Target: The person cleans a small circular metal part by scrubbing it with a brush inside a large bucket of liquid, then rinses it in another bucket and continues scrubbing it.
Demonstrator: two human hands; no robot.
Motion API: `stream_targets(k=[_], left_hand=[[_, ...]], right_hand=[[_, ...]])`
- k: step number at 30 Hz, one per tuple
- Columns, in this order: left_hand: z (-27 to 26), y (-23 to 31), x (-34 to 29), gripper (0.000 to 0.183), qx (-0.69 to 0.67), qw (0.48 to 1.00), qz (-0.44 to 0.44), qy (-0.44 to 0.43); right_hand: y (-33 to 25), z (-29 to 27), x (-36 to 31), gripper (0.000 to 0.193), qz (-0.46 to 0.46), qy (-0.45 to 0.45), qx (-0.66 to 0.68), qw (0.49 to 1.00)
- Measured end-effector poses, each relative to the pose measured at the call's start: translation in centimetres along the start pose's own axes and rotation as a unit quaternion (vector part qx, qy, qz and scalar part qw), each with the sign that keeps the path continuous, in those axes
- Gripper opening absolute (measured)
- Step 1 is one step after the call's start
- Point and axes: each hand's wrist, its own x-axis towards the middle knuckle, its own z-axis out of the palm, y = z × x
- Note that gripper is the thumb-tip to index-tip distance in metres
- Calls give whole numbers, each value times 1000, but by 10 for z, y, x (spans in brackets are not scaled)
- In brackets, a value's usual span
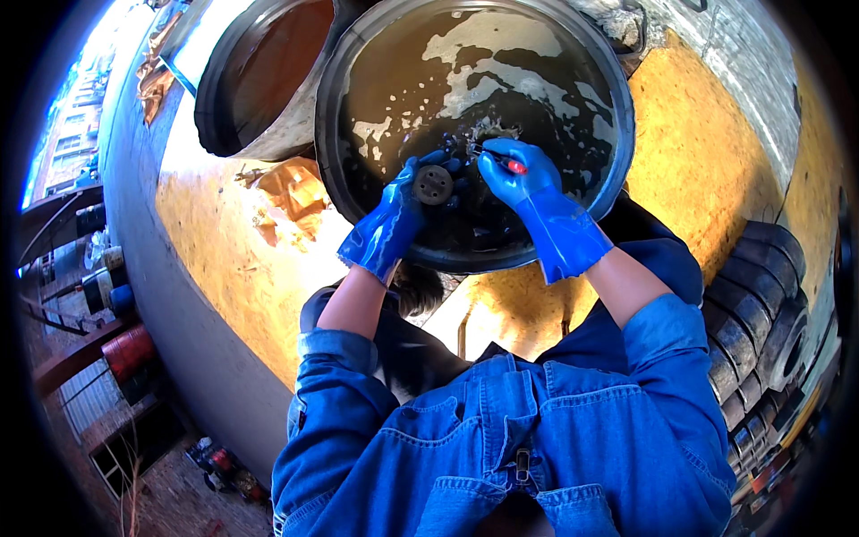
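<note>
Gloved left hand (pixel 400 208) grips a round holed metal disc (pixel 434 184) above the dark liquid in the black basin (pixel 617 134). Right hand (pixel 514 174) pinches a red-handled tool (pixel 512 165) beside it; judgement: hold the disc steady, low over the basin, work with short strokes

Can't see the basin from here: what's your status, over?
Left hand holds a round disc over the basin. Right hand grips a red-tipped tool. Murky liquid below; nothing blocking.

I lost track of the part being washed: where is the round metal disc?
In the head view, the round metal disc sits centre-frame in the left hand, over the black basin, beside the right hand.
</note>
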Motion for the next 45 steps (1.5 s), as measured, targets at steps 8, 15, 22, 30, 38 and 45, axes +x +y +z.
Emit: stream_targets(k=[8, 15, 22, 30, 38, 45], left_hand=[[0, -1, 10, 74, -21, 999, -11, 36], [22, -4, 2, 81, 13, 994, -48, 92], [20, -3, -3, 86, 28, 997, -25, 73], [35, -4, -3, 87, 124, 981, -5, 149], [29, 12, -9, 77, 45, 994, -5, 103], [24, 21, -25, 43, 138, 968, 209, 10]], right_hand=[[-31, 0, -13, 21, -153, -226, 200, 941], [-20, -1, 1, 21, -79, -66, 63, 993], [-40, 6, -16, 22, -131, -155, 112, 973], [-40, -4, -9, 23, -12, -148, 200, 968], [-50, -26, 5, 22, 11, -64, -97, 993], [-35, -26, -36, 13, -128, -67, -67, 987]])
